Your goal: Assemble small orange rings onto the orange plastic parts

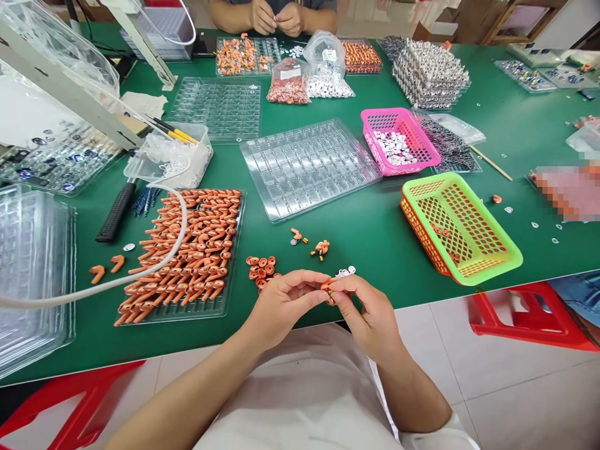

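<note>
Close to the table's front edge, my left hand (284, 306) and my right hand (372, 312) meet, the fingertips of both pinched on a small orange earbud part (327, 286). My fingers cover most of it. Just beyond my right fingers lie several small white round pieces (345, 272). Orange earbud caps (261, 269) are grouped beside my left hand. Farther out rest two small orange earbud pieces with yellow bits, one (321, 249) nearer and another (296, 235) with a silver disc. A clear tray (229, 300) at the left carries many rows of orange earbud stems.
An empty-celled clear tray (309, 169) lies mid-table. To the right stand a green basket (509, 250) over an orange one and a pink basket (370, 119) with white pieces. A white cable (182, 219) arches over the stems. Opposite, a person's hands (276, 17) work.
</note>
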The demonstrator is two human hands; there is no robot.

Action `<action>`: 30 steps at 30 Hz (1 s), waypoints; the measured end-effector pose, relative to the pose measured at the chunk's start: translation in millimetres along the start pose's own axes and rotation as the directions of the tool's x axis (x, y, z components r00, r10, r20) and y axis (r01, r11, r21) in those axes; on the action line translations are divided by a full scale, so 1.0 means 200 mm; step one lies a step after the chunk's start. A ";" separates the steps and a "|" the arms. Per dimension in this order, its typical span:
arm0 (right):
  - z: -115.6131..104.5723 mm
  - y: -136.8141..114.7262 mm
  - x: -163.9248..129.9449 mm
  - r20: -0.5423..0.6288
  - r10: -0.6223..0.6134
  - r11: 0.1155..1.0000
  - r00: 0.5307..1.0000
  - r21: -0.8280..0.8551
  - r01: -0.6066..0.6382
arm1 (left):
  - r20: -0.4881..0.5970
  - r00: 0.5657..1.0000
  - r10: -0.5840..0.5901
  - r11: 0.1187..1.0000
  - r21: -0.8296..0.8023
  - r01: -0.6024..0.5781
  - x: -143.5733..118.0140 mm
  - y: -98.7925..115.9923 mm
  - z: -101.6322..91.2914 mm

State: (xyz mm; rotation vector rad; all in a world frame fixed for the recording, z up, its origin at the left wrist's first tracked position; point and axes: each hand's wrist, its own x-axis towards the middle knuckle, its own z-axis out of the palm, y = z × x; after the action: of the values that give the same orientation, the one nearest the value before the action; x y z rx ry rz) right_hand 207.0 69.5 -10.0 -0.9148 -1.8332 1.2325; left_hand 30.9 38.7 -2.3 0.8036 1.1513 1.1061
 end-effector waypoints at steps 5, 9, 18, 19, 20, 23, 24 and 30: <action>0.00 0.00 0.00 -0.043 -0.018 1.000 0.999 0.008 0.019 | -0.041 0.999 -0.033 0.999 -0.033 0.032 0.01 -0.01 0.02; 0.03 0.01 -0.02 -0.093 -0.005 1.000 0.996 0.026 0.008 | -0.051 0.998 -0.034 0.999 -0.021 0.033 0.01 -0.01 0.03; 0.08 0.03 -0.02 -0.218 -0.219 0.969 0.951 -0.163 0.186 | -0.092 0.995 -0.024 0.999 0.041 0.028 0.00 -0.03 0.06; 0.09 0.03 -0.02 -0.224 -0.220 0.969 0.950 -0.160 0.186 | -0.108 0.994 -0.033 0.998 0.050 0.038 0.00 -0.02 0.06; 0.09 0.04 -0.02 -0.228 -0.217 0.971 0.949 -0.153 0.185 | -0.126 0.991 -0.040 0.997 0.057 0.048 0.01 -0.02 0.07; 0.10 0.04 -0.02 -0.217 -0.220 0.971 0.951 -0.140 0.193 | -0.161 0.985 -0.055 0.996 0.054 0.065 0.01 -0.01 0.08; 0.09 0.04 -0.02 -0.208 -0.230 0.969 0.951 -0.141 0.203 | -0.162 0.985 -0.057 0.997 0.042 0.064 0.01 -0.02 0.08; 0.07 0.05 -0.02 -0.098 -0.260 0.956 0.961 -0.167 0.242 | -0.180 0.981 -0.080 0.997 0.003 0.081 0.01 -0.03 0.07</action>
State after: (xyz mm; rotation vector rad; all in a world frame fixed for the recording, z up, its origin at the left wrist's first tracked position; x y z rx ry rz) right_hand 198.7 62.3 -23.2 -0.7893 -1.9008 0.8719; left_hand 46.3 39.8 -5.1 0.6691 1.3295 1.1230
